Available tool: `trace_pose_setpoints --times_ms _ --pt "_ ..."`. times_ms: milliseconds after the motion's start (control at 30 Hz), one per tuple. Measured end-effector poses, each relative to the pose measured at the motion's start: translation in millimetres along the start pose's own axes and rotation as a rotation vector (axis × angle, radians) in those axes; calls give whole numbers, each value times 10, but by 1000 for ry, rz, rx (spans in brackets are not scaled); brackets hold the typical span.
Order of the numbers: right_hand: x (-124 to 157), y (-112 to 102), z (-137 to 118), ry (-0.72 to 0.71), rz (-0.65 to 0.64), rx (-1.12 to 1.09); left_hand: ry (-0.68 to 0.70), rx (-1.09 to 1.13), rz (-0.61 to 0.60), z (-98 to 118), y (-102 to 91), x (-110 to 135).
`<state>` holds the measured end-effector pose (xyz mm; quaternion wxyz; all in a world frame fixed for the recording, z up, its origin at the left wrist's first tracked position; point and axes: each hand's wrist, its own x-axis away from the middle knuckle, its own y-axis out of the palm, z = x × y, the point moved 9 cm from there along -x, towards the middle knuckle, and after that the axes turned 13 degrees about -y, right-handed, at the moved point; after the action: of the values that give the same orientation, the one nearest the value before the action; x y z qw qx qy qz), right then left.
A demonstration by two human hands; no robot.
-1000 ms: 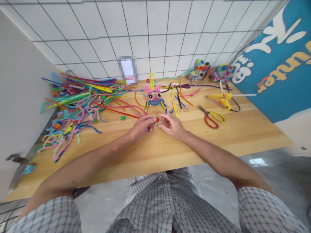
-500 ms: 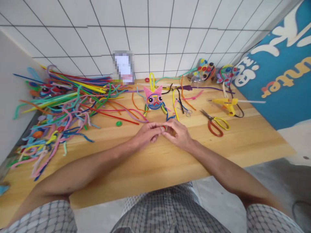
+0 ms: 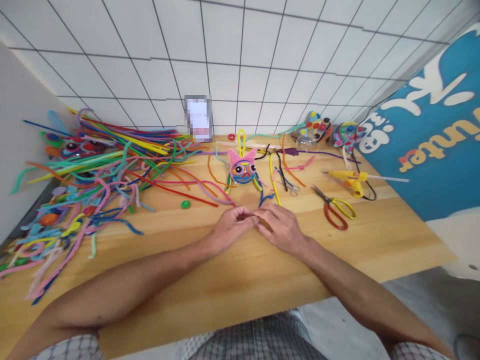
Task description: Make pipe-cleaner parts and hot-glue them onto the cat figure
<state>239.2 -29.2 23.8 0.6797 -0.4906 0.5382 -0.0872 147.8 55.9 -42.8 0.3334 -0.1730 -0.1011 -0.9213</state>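
Note:
My left hand (image 3: pixel 233 229) and my right hand (image 3: pixel 282 230) meet over the wooden table (image 3: pixel 210 295), fingertips pinched together. Whatever lies between them is hidden behind the fingers. Just beyond stands a small cat-like figure (image 3: pixel 243 171) with pink ears, big round eyes and a yellow loop on top. A blue pipe cleaner (image 3: pixel 265 199) and a yellow pipe cleaner (image 3: pixel 275 182) end close to my right fingers. Left of my hands rests a green button-like piece (image 3: pixel 185 204).
Tangled pipe cleaners (image 3: pixel 112 175) cover the left side. To the right are scissors (image 3: pixel 335 210) and a yellow glue gun (image 3: pixel 347 179). Small scissors (image 3: pixel 290 188) lie near the middle. A phone (image 3: pixel 198 119) leans on the tiled wall. Decorated balls (image 3: pixel 317 127) stand at the back right.
The view has tilted up a little, so everything sits lower. A small reddish and greenish piece seen between my fingers before is now hidden by them.

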Motion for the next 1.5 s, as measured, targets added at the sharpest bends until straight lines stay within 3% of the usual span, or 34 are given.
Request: trace_pose_setpoints --times_ms 67,233,300,433,567,733,900,1267,1500 --pt "-35 -102 90 51 38 -32 85 -46 69 123 -114 30" --pt "-358 -371 694 257 152 -150 421 -268 582 589 -745 46" --pt "-576 -386 979 319 176 -217 462 -328 653 656 -886 -114" --pt "-966 -140 1382 398 67 -330 447 -333 516 615 -908 -577" --pt "-1108 141 1497 384 -30 -353 481 -267 400 577 -812 -770" --pt "-1054 310 1530 401 -99 -297 480 -221 377 540 -797 -791" --pt "-1033 360 1531 418 -172 -311 446 -347 467 516 -834 -794" --pt "-992 263 1481 382 -159 -170 485 -374 490 564 -814 -727" --pt "-993 318 1443 400 -146 -129 489 -411 495 550 -812 -731"
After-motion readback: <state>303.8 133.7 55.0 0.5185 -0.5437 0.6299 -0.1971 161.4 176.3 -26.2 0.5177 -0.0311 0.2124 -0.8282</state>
